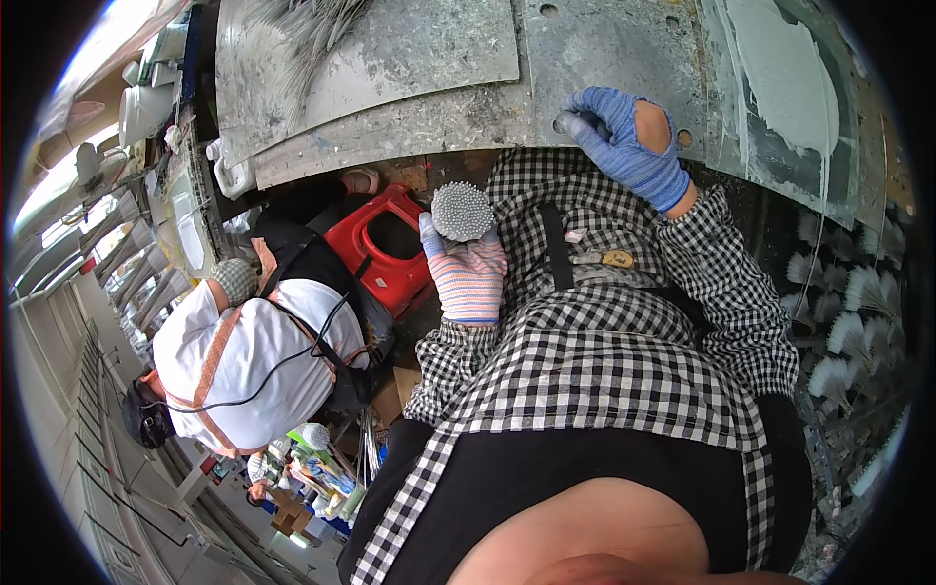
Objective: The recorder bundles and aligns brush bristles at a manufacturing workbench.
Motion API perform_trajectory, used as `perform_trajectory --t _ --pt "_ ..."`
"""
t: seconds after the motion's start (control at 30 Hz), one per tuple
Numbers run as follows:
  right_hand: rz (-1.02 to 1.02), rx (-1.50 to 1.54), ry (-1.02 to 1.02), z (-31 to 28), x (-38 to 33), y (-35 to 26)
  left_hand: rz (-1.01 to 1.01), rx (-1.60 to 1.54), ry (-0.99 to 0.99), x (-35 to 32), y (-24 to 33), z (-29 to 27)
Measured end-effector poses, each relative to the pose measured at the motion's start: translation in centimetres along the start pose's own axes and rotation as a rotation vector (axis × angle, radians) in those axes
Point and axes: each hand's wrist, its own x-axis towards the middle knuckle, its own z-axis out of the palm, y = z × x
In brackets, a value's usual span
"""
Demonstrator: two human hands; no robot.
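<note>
My left hand (471,277), in a pink, white and blue striped glove, is closed around a round bundle of thin grey strands (462,212). Its end faces up and shows many small, bead-like tips. The bundle is just off the near edge of the metal-topped table (468,107), in front of my checked apron. Over that table reaches my right hand (629,141), wearing a blue glove with a hole at the back. Its fingers are stretched leftward, a little bent, near a hole in the plate, and I see nothing in them.
Loose grey strands (307,39) lie at the table's far left. White paste (785,73) is smeared on a plate at the right. Fan-shaped pale bundles (853,327) stand at lower right. Left of me are a red plastic stool (390,234) and a person in white (249,361) holding a similar bundle.
</note>
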Motion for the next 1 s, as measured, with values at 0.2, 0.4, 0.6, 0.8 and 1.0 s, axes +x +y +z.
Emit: perform_trajectory --t 0.2,0.4,0.6,0.8,1.0 --pt "0.000 -0.018 -0.006 0.0 0.0 0.2 0.007 0.029 -0.021 0.3 0.1 -0.1" --pt "-0.004 0.003 0.002 0.0 0.0 0.3 -0.045 -0.028 -0.114 0.1 0.4 -0.3" --pt "0.003 0.001 -0.003 -0.2 -0.2 0.5 -0.076 0.192 -0.267 -1.6 0.5 3.0" --pt "0.213 0.171 -0.102 -0.5 -0.1 -2.0 0.040 0.388 -0.454 -2.3 0.4 5.3" --pt "0.252 0.405 -0.409 -2.0 0.2 -4.4 0.075 0.700 -0.465 -1.7 -0.2 7.2"
